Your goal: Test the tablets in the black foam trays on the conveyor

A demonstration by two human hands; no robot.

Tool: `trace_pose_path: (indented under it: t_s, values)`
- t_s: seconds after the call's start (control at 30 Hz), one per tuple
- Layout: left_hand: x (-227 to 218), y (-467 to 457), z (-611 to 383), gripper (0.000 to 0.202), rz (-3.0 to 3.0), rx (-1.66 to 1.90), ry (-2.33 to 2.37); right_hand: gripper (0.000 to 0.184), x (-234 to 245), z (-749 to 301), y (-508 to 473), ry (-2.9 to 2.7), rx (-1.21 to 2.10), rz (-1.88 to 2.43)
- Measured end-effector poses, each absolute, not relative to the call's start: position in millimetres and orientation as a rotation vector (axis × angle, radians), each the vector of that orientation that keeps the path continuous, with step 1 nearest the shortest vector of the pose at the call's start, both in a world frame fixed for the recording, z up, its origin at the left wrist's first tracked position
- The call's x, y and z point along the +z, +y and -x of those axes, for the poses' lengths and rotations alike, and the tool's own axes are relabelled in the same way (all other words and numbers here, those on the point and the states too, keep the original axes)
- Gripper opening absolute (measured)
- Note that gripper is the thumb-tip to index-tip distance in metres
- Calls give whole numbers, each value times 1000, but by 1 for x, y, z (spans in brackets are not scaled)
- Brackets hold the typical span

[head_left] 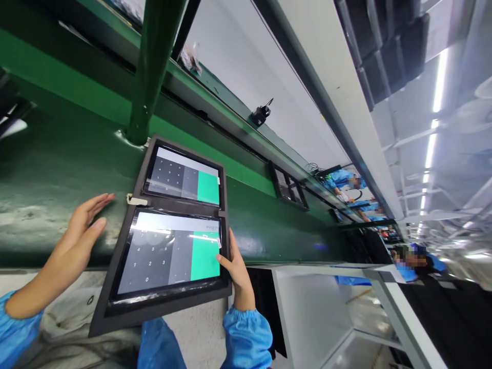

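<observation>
A black foam tray (115, 294) holds two lit tablets, the far tablet (184, 177) and the near tablet (171, 256), each showing a grey keypad and a green block. The tray lies half on the green conveyor belt (57, 169), half over its near edge. My right hand (236, 264) grips the tray's right edge, thumb on the near tablet's corner. My left hand (82, 225) hovers just left of the tray with fingers stretched out flat, holding nothing.
A green post (151, 66) rises from the belt just behind the tray. Another black tray with tablets (289, 185) lies farther along the belt. Co-workers in blue coats (346, 182) sit down the line. A white bench (319, 307) stands at my right.
</observation>
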State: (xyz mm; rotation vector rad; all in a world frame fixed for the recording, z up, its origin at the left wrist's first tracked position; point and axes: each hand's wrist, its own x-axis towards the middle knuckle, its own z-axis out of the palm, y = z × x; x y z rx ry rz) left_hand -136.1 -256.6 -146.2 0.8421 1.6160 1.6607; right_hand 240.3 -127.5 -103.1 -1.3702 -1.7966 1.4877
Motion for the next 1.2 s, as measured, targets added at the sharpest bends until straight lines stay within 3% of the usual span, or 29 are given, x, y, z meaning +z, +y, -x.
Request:
trace_pose_path:
  t_s: [0.13, 0.33, 0.57, 0.77, 1.07, 1.2]
  values:
    - [-145, -248, 143, 56, -789, 1671, 1574, 101, -103, -243, -126, -1800, 1544, 1328]
    - [-134, -220, 157, 66, -759, 1613, 1616, 94, -102, -240, -123, -1718, 1484, 1367]
    - [-125, -145, 163, 54, -860, 1587, 1636, 69, -109, -186, -13, -1454, 1400, 1328]
    - [-123, -88, 174, 60, -1099, 1590, 1738, 89, -118, -140, 73, -1511, 1417, 1203]
    - [-122, -65, 183, 63, -1189, 1502, 1913, 95, -112, -154, 74, -1756, 1412, 1198]
    - [-119, -72, 184, 56, -1348, 1383, 2003, 107, -101, -164, 74, -1906, 1513, 1193]
